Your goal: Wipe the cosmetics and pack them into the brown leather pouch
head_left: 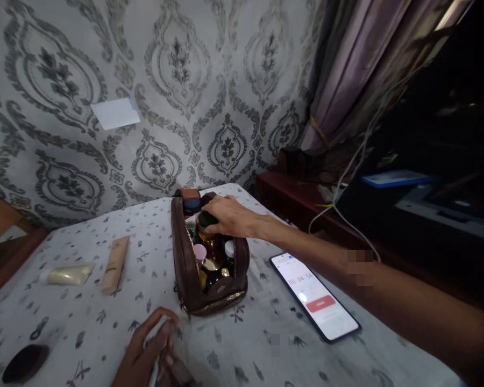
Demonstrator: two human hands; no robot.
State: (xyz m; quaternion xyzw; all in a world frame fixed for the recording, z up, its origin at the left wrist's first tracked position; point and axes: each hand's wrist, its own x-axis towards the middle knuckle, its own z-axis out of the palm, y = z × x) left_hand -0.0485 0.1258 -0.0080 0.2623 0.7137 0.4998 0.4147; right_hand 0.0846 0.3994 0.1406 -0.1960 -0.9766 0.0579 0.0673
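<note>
A brown zippered toiletry bag (181,269) stands unzipped on the patterned white sheet, packed with bottles and jars. My right hand (229,216) reaches into its far part, thumb and fingers closed about a dark round-topped container (207,219). Among the contents are a pink cap (200,252), a white cap (229,248) and a navy item (192,206). In front of the bag, my left hand (155,344) hovers low with its fingers curled and thumb against them; whether anything is inside cannot be seen.
On the left of the sheet (116,344) lie a beige tube (116,265), a pale yellow tube (69,274) and a dark oval object (26,363). A phone (315,301) showing a timer lies right of the bag. White cables (350,161) hang beside the dark red furniture (282,196).
</note>
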